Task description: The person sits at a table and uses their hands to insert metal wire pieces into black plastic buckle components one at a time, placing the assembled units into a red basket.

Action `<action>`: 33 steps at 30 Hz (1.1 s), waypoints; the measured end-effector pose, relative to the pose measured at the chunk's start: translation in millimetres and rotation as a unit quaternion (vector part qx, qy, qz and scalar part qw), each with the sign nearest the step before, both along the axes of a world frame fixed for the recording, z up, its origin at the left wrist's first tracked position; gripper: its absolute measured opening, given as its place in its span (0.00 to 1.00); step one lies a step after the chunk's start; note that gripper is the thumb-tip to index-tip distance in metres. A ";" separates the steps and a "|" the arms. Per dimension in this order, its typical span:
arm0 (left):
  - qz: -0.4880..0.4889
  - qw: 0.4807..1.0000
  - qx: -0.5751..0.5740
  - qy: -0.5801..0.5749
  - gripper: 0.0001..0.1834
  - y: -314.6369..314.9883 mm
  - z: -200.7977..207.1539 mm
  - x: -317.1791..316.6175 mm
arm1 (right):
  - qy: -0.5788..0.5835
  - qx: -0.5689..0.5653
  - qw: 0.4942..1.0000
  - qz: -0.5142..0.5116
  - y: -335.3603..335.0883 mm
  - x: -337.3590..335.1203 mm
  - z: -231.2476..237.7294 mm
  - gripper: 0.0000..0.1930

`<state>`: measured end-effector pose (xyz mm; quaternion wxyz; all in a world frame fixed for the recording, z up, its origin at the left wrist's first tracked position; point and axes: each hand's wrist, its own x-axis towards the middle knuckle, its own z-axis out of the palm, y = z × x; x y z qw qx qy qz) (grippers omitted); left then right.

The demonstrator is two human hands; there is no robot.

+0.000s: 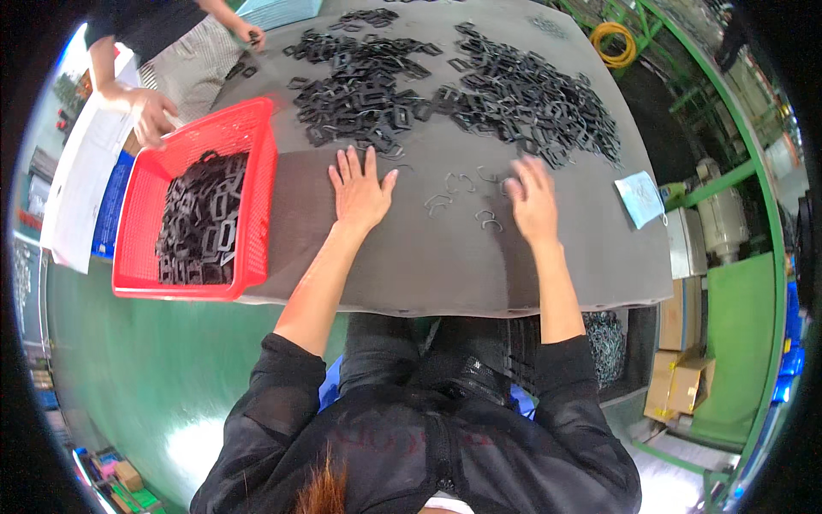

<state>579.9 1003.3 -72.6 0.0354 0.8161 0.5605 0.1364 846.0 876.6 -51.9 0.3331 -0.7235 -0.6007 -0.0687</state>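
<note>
My left hand (361, 190) lies flat on the grey table (411, 265), its fingers spread and nothing in it. Its fingertips are just short of a heap of black rectangular plastic frames (368, 98). My right hand (533, 201) is over the table, smeared by motion, and I cannot make out whether its fingers hold anything. Beside it are several thin, dark, curved strips (488, 218). Beyond the right hand spreads a second heap of black frames (535, 98).
A red plastic basket (265, 184) holding more black frames sits at the table's left edge. A co-worker's hand (152, 116) is beside its far rim. A light blue face mask (639, 199) lies at the right edge, and a yellow coiled hose (614, 44) hangs beyond.
</note>
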 end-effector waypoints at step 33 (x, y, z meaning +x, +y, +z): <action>-0.082 0.805 -0.101 -0.579 0.10 -31.8 -0.3 23.1 | -0.104 -0.142 0.981 -0.079 -38.5 -4.8 -22.4 0.21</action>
